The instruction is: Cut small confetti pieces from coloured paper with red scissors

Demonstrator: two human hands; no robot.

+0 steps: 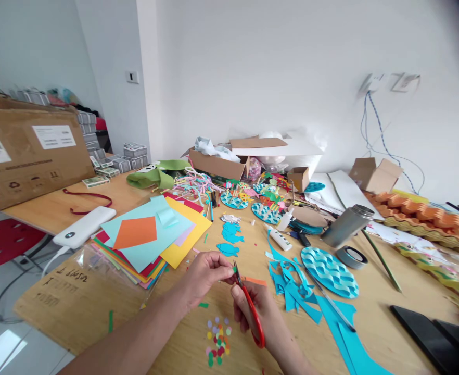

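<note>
My right hand point(266, 307) grips a pair of red-handled scissors point(257, 325), with the dark blades pointing up and away from me. Close by the blade tips, my left hand point(208, 273) pinches a small piece of green paper point(234, 269), mostly covered by the fingers. An orange paper strip point(255, 281) shows just behind my right hand. Small round paper dots point(217, 341) in several colours lie on the table below the hands. Beyond them are blue paper fish point(228, 250) in a column.
Coloured paper sheets point(112, 232) and a white power bank point(84, 227) are at left. To the right lie blue paper scraps point(292, 284), a wavy blue oval point(330, 272), a glue bottle point(279, 238), tape point(352, 257) and a metal flask point(347, 225). Cardboard boxes point(217, 165) stand at the back.
</note>
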